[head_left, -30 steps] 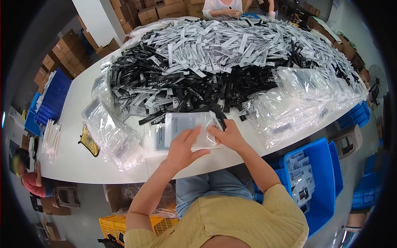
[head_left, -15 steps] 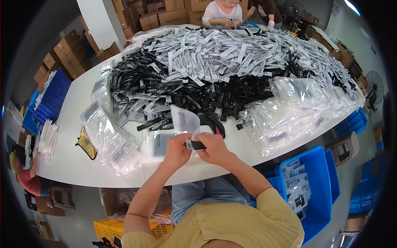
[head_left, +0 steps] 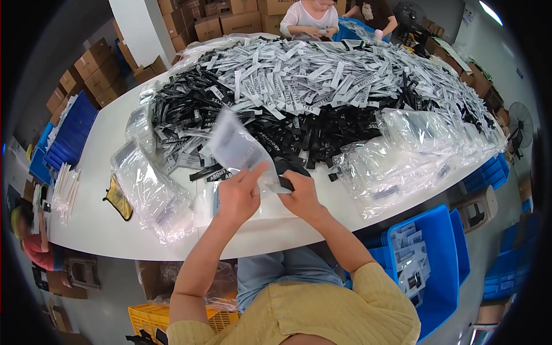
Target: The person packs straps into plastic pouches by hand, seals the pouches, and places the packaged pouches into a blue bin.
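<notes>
Left hand (head_left: 239,194) is pinching the near end of a bag (head_left: 237,142), right hand (head_left: 301,194) has a black strip (head_left: 285,183) gripped right by that end. Bag's tilted up over the table (head_left: 95,172), big heap (head_left: 299,86) of strips behind, person (head_left: 299,23) in white past that.

On the table (head_left: 92,224), bags (head_left: 402,158) lie left and right of strips (head_left: 299,86).
</notes>
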Motion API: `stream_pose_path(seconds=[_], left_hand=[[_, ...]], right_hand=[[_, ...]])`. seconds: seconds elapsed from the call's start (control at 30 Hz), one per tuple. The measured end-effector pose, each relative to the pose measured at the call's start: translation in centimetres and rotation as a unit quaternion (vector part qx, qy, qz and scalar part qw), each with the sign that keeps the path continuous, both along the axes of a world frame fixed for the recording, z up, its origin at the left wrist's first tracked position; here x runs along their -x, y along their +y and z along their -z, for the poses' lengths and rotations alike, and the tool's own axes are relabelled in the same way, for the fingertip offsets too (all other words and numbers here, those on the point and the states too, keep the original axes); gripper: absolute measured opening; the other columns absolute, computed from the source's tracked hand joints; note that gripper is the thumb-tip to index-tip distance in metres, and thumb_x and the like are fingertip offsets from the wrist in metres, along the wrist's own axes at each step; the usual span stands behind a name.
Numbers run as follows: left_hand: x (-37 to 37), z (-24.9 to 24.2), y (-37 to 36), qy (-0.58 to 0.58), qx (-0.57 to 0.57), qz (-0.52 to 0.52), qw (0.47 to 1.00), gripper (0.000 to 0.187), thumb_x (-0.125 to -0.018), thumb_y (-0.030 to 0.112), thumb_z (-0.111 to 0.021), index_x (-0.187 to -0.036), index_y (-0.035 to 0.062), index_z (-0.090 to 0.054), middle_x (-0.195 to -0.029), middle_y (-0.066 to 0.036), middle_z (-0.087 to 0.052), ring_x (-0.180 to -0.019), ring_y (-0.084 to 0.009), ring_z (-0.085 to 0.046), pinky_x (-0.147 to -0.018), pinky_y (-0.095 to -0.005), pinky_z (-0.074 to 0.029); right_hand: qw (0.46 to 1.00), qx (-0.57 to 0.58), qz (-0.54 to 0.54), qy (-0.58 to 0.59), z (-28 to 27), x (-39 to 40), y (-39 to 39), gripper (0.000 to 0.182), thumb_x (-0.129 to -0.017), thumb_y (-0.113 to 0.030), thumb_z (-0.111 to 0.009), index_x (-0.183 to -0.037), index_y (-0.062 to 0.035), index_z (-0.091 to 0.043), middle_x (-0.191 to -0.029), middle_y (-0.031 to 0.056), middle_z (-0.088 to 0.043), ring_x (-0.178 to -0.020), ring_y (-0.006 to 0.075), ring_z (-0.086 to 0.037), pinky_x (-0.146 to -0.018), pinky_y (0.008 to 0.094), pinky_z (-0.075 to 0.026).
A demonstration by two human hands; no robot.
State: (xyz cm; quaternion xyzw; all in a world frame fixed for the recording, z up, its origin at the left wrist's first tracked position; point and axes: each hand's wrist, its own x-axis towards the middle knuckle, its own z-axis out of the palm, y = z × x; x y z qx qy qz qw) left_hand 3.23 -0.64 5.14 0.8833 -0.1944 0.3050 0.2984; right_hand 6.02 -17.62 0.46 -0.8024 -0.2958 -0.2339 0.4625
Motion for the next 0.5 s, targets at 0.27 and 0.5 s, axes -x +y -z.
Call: stream_pose_path(seconds=[0.27,0.5], left_hand=[[-0.2,-0.6,-1.1,0.036,0.098,-0.006,0.995,0.065,-0.061,-0.012,-0.054,-0.122,0.0109,-0.058,-0.069,-0.012,-0.054,-0.058,-0.0267,-0.053,-0.053,-0.0354,-0.044],[0.2,2.5,-1.9,-0.092,-0.062,0.029,0.993,0.063,-0.06,-0.001,-0.06,-0.122,0.0101,-0.058,-0.066,-0.008,-0.047,-0.06,-0.026,-0.051,-0.054,-0.0363,-0.044]], right_hand=[[0.997,0.027,-0.031,0.073,-0.4,1.8,0.4,0.033,-0.084,-0.031,-0.064,-0.097,-0.002,-0.053,-0.082,0.0174,-0.062,-0.072,0.0342,-0.062,-0.057,0.0374,-0.049],[0.833,-0.196,-0.186,0.483,3.2,0.7,1.7,0.03,-0.093,-0.028,-0.047,-0.104,-0.0018,-0.053,-0.071,0.009,-0.057,-0.058,0.0147,-0.056,-0.052,0.0281,-0.043]])
